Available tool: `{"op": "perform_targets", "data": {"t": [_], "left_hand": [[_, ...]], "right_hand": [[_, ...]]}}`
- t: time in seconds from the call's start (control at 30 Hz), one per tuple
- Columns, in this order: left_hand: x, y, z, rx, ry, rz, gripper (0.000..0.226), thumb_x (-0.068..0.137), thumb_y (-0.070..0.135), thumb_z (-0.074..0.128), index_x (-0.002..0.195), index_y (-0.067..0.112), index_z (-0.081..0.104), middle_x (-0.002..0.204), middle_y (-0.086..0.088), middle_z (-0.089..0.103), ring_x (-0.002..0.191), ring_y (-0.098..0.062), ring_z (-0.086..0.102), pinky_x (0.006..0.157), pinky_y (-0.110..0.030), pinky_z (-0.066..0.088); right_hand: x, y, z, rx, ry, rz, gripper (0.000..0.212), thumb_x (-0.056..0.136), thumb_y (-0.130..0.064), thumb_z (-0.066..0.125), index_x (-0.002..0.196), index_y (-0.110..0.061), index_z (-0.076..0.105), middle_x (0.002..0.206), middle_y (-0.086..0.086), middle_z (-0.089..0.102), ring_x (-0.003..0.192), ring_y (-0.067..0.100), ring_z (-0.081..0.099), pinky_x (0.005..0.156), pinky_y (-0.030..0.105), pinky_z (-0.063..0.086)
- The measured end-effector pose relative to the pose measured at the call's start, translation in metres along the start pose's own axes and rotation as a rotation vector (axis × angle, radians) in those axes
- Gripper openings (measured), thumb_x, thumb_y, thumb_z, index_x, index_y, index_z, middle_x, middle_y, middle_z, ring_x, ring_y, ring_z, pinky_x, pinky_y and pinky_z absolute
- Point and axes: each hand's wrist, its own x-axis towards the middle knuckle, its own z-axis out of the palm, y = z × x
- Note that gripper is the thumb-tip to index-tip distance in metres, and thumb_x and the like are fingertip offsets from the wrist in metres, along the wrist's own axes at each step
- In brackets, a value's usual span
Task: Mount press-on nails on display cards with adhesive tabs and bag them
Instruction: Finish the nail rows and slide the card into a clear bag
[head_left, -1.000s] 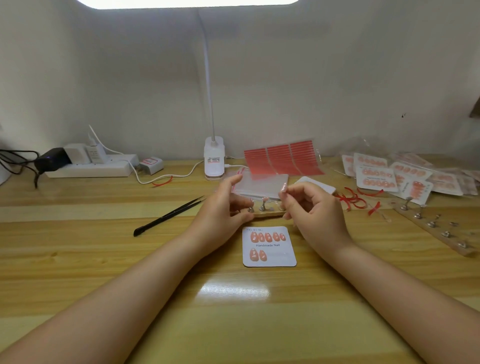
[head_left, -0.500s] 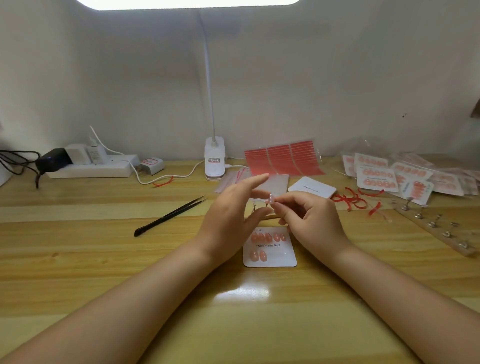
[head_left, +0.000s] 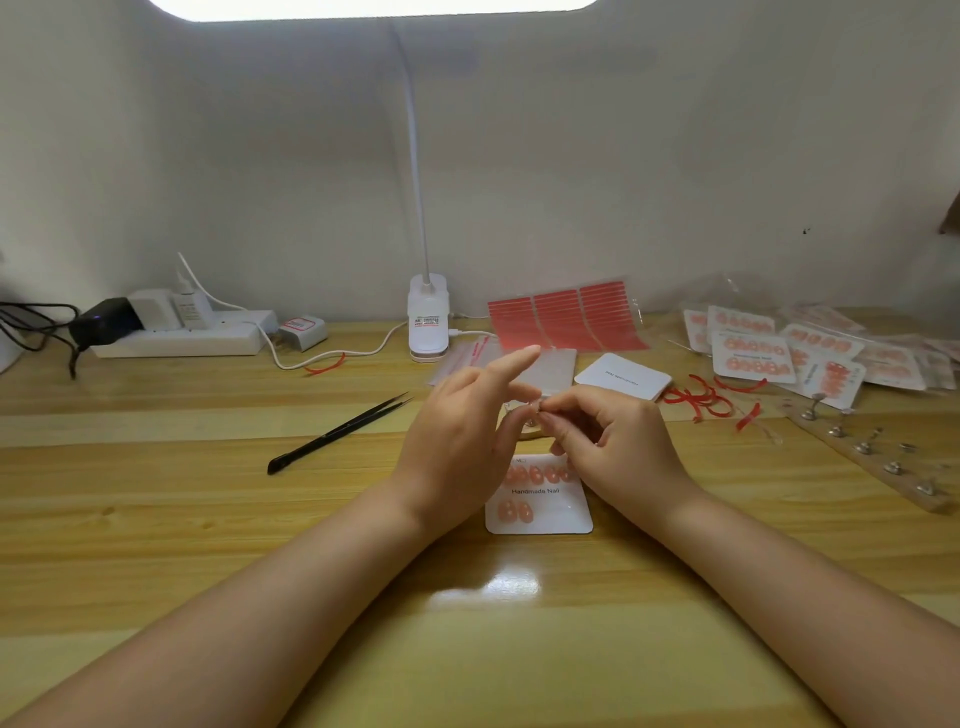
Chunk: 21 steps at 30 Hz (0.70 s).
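Wooden table (head_left: 156, 519) fills the head view, and both bare forearms reach forward over it to meet near the middle. The left hand (head_left: 457, 447) is raised with its index finger stretched out toward the far side, while its thumb and a lower finger close on a small pale thing that also sits at the right hand's fingertips; what that thing is cannot be told. The right hand (head_left: 618, 441) has its fingers curled in, thumb and forefinger pinching the same small thing. Just below the hands lies the display card (head_left: 540, 501), white and square, flat on the table, its far edge partly hidden by the fingers. It reads "Handmade Nail", with a row of orange-pink press-on nails (head_left: 535, 474) above the words and two more below at the left. Black tweezers (head_left: 340, 434) lie to the left, well apart from the card.
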Motion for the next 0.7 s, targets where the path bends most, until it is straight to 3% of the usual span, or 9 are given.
{"op": "perform_targets", "data": {"t": [0.3, 0.5, 0.7], "left_hand": [[-0.0002, 0.0025, -0.0011, -0.115, 0.015, -0.077, 0.054, 0.082, 0.003, 0.074, 0.13, -0.003, 0.048, 0.095, -0.004, 0.07, 0.085, -0.022, 0.064, 0.082, -0.04, 0.051], [0.0005, 0.0052, -0.0029, -0.161, 0.018, -0.113, 0.053, 0.081, 0.002, 0.075, 0.127, -0.001, 0.049, 0.094, -0.004, 0.07, 0.083, -0.018, 0.063, 0.08, -0.032, 0.051], [0.0012, 0.0072, -0.0048, -0.171, 0.029, -0.121, 0.047, 0.078, 0.0, 0.077, 0.118, -0.003, 0.052, 0.092, -0.005, 0.071, 0.08, -0.011, 0.059, 0.078, -0.023, 0.048]], "right_hand": [[-0.001, -0.0008, 0.0018, -0.003, 0.004, 0.008, 0.006, 0.086, -0.009, 0.071, 0.091, -0.009, 0.074, 0.072, -0.005, 0.067, 0.064, 0.01, 0.064, 0.062, 0.037, 0.053], [-0.0014, -0.0024, 0.0014, 0.025, -0.004, 0.046, 0.005, 0.086, -0.009, 0.071, 0.09, -0.008, 0.074, 0.073, 0.001, 0.069, 0.063, 0.016, 0.066, 0.062, 0.042, 0.054], [-0.0013, -0.0044, 0.0008, 0.034, -0.01, 0.043, 0.004, 0.087, -0.009, 0.07, 0.09, -0.008, 0.073, 0.07, 0.002, 0.069, 0.06, 0.012, 0.065, 0.061, 0.037, 0.054]]}}
